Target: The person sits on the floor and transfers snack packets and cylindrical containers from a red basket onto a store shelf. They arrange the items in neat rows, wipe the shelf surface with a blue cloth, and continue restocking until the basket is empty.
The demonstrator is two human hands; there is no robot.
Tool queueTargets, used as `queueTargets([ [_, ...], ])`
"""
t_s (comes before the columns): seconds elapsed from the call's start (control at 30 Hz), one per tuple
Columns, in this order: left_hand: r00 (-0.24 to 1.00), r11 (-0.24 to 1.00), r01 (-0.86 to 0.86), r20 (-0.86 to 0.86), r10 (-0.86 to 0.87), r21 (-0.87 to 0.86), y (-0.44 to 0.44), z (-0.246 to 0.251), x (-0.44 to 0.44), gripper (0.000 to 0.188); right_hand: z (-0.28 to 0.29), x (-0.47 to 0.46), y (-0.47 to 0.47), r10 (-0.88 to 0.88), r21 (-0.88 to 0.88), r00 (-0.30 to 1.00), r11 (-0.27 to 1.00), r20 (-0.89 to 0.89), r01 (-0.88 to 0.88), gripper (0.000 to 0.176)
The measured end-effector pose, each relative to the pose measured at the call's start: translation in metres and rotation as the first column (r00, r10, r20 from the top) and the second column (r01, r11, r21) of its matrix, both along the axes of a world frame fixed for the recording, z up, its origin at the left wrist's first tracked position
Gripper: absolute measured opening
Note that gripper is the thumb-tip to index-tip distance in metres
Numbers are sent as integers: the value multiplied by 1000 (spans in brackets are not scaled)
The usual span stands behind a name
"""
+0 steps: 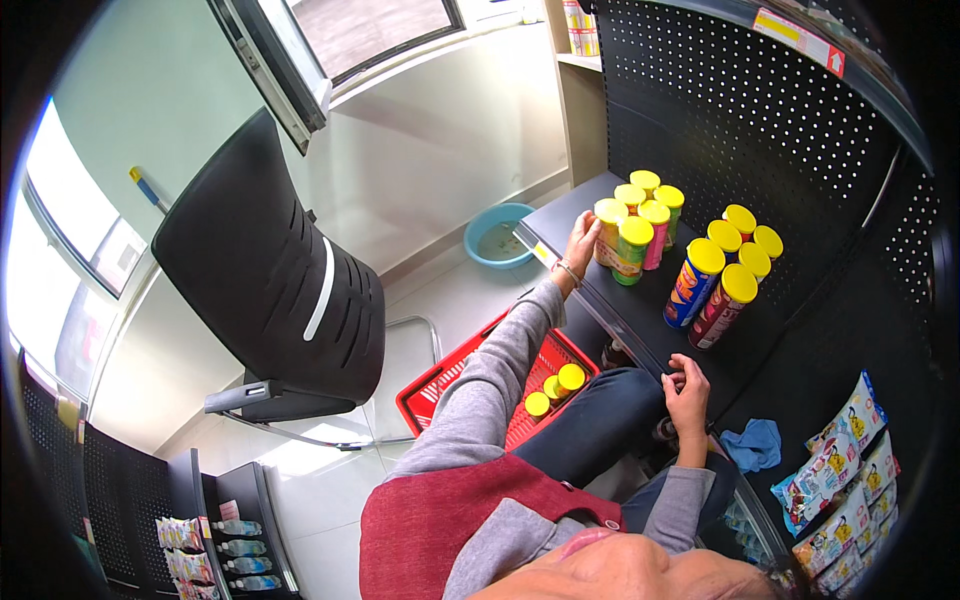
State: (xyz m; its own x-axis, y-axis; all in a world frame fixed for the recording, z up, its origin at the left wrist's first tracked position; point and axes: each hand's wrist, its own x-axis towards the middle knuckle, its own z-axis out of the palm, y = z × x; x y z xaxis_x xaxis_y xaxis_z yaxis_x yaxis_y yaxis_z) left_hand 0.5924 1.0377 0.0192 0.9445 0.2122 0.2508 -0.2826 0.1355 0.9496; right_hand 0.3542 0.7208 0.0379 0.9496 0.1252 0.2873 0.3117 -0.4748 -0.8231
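Note:
My left hand [582, 244] touches the left side of a yellow-lidded snack canister [606, 244] in a group on the black shelf [630, 315]; whether its fingers grip the canister is unclear. Beside it in front stands a green canister [630, 259], with a pink canister [654, 238] behind. My right hand [686, 390], empty with loosely bent fingers, is at the shelf's front edge. Further right on that shelf, a blue canister [691, 289] and a dark red canister [721, 311] stand upright before several others with yellow lids.
Below my left arm, a red plastic basket [574, 349] holds several yellow-lidded canisters [571, 377]. A blue cloth [752, 445] and snack bags [825, 472] are at lower right. A blue basin [499, 236] stands by the wall, a black chair [277, 277] at left. A pegboard panel [720, 112] backs the shelf.

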Motion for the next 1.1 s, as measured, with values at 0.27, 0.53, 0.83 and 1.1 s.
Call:
queueTargets([
  [0.27,982,868,-179,142,127,464,-2,0,-40,83,-4,5,4,34,-21,999,999,-15,-34,38],
  [0.53,991,854,-113,120,61,507,-12,14,-48,83,-19,8,-1,29,-60,1000,998,-12,-30,40],
  [0.83,861,754,-351,508,27,555,-39,42,-149,72,-4,-5,14,85,150,996,985,-1,-84,84],
  [1.1,830,782,-313,555,-50,539,-47,40,-250,70,10,-25,19,315,292,949,910,-24,-295,86],
])
